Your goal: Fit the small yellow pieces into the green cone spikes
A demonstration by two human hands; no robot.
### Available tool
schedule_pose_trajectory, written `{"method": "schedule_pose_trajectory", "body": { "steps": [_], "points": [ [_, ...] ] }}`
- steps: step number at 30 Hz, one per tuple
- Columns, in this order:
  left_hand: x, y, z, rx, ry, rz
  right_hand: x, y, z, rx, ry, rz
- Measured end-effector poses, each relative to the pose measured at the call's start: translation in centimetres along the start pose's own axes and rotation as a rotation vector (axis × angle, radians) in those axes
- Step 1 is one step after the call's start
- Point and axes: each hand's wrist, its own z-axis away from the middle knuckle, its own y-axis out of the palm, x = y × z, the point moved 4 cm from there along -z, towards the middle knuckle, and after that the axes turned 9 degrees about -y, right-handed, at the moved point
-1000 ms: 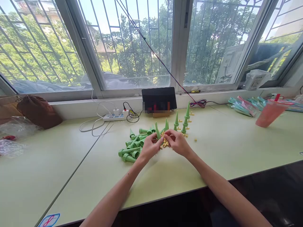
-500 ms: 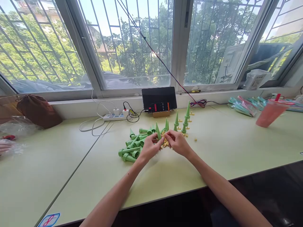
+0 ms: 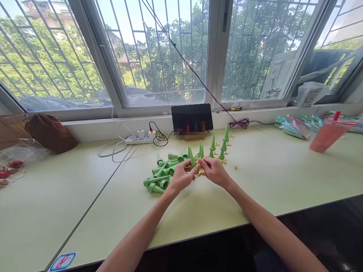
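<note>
My left hand (image 3: pixel 183 174) is closed around a green plant watering spike (image 3: pixel 192 158), its pointed end up. Close beside it, my right hand (image 3: pixel 214 170) is closed in a pinch against the spike's right side; what its fingertips hold is hidden. Under and between the hands lies a pile of small yellow valves (image 3: pixel 201 172). A heap of loose green watering spikes (image 3: pixel 157 180) lies to the left of my left hand. Beyond my right hand, green spikes with yellow valves stand upright in stacks (image 3: pixel 224 145).
A tablet (image 3: pixel 192 117) leans at the window sill beside a power strip (image 3: pixel 138 139) with cables. On the right stand a pink cup with a straw (image 3: pixel 330 136) and bagged teal items (image 3: pixel 293 127). A brown drawstring bag (image 3: pixel 51 133) sits at left. One yellow piece (image 3: pixel 236 167) lies alone.
My right hand's fingers have moved in against the spike in my left hand. Another person's hand at the left edge has left view, showing red items there. The view has shifted slightly.
</note>
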Motion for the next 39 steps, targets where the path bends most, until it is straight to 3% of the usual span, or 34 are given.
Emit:
{"method": "schedule_pose_trajectory", "body": {
  "steps": [24,39],
  "points": [
    [0.1,0.1,0.0,0.021,-0.019,0.019,0.5,-0.5,0.0,-0.034,0.008,0.025],
    [0.7,0.0,-0.3,0.03,-0.024,0.094,0.9,-0.6,0.0,-0.06,0.005,-0.084]
  ]
}}
